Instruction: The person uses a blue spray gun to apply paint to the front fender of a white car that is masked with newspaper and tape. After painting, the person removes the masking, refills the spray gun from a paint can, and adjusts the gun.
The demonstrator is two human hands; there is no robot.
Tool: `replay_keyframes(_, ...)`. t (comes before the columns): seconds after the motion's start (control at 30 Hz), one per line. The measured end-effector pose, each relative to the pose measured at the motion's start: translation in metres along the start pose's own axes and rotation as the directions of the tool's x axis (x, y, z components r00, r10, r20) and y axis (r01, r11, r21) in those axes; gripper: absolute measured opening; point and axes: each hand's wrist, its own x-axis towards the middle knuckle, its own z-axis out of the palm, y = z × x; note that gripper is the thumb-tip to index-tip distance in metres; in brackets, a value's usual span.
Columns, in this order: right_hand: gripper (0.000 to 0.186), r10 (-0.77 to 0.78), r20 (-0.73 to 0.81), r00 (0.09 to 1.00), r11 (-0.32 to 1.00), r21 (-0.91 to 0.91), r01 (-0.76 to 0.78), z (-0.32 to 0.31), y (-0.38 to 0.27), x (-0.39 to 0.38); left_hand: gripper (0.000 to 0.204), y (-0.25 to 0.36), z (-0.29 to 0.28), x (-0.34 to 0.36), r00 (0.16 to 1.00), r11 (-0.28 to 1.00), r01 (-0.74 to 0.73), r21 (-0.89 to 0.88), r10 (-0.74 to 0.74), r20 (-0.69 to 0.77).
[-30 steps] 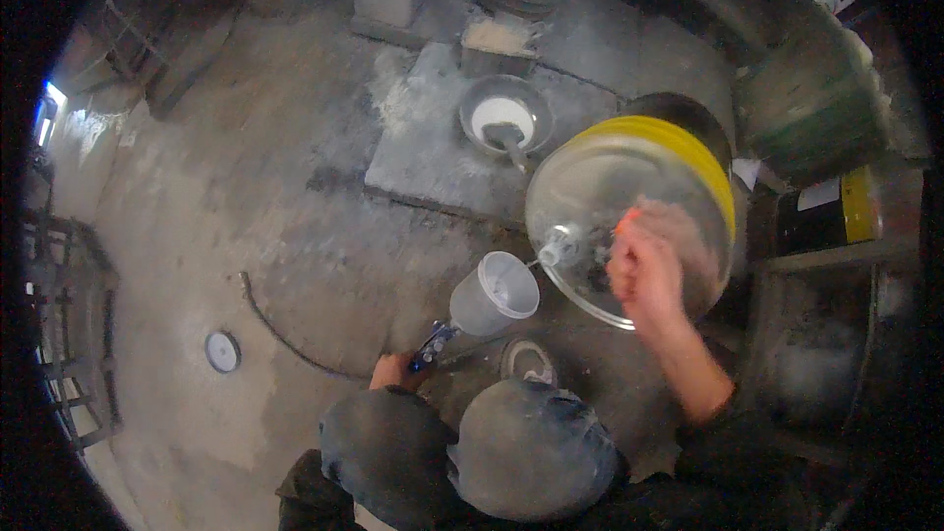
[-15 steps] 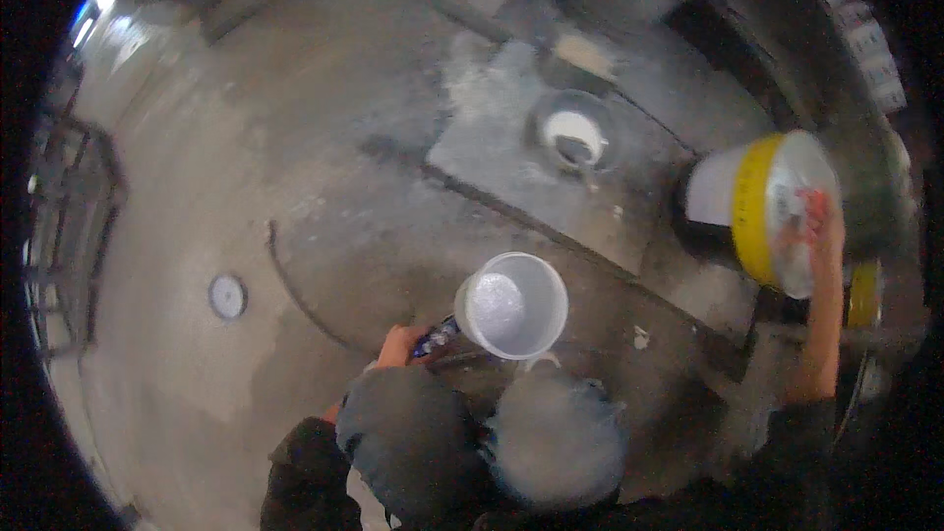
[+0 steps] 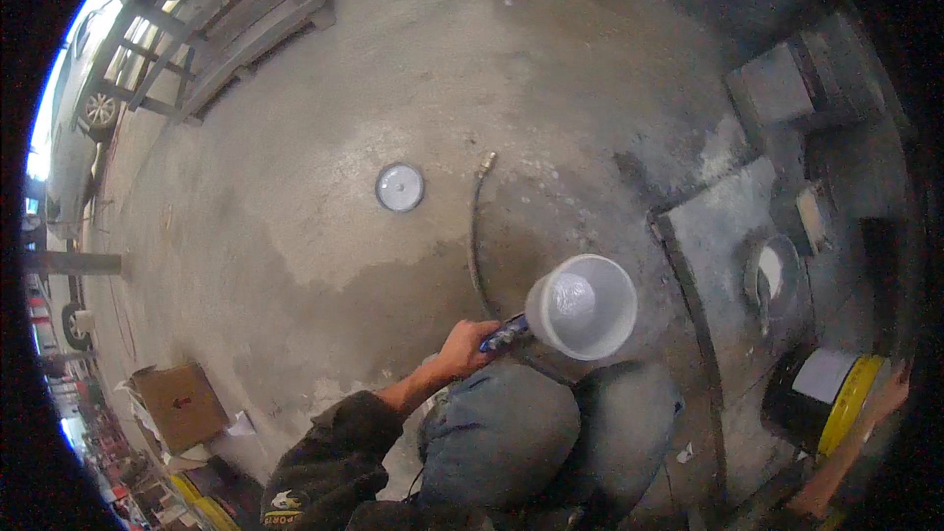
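A white bucket (image 3: pixel 612 307) stands mouth-up in front of my knees. At its left side my left hand (image 3: pixel 466 349) is closed around a dark blue object (image 3: pixel 504 333), whose far end meets the bucket wall; its exact kind is unclear. Out at the right edge, my right hand (image 3: pixel 893 389) reaches to the top of a black pail (image 3: pixel 798 398) with a yellow band and a pale label. Its fingers are dim and partly lost at the picture's rim, so their grip cannot be made out.
A round white lid-like disc (image 3: pixel 400 187) and a hose (image 3: pixel 476 226) with a metal end lie on the concrete floor. A clear container with white contents (image 3: pixel 770 273) stands at right. Pallets (image 3: pixel 236 39), a cardboard box (image 3: pixel 180 407) and a steel beam (image 3: pixel 74 264) are leftward.
The view has swung, bringing the pallets, cardboard box and a car into sight at left. My left hand still grips the blue object; my right hand remains at the yellow-banded pail.
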Motion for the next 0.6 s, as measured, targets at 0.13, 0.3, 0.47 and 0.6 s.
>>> replay_keyframes(0.13,0.048,-0.330,0.254,0.909,0.852,0.494,0.172,0.118,-0.386,-0.110,0.025,-0.027,-0.016,-0.033,0.976,0.991,0.048,-0.123,-0.072,-0.206)
replay_keyframes(0.3,0.069,-0.886,0.423,0.193,0.446,0.889,0.100,0.178,-0.694,-0.240,0.025,-0.026,-0.049,-0.079,0.893,0.979,0.191,-0.079,-0.206,-0.400)
replay_keyframes(0.47,0.109,-0.936,0.303,-0.181,0.229,0.911,0.342,0.230,-0.848,-0.370,0.023,-0.028,-0.067,-0.128,0.744,0.942,0.293,-0.167,-0.334,-0.579)
replay_keyframes(0.6,0.114,-0.917,0.357,-0.175,0.235,0.843,0.484,0.239,-0.908,-0.436,0.022,-0.033,-0.073,-0.160,0.666,0.881,0.379,-0.282,-0.471,-0.578)
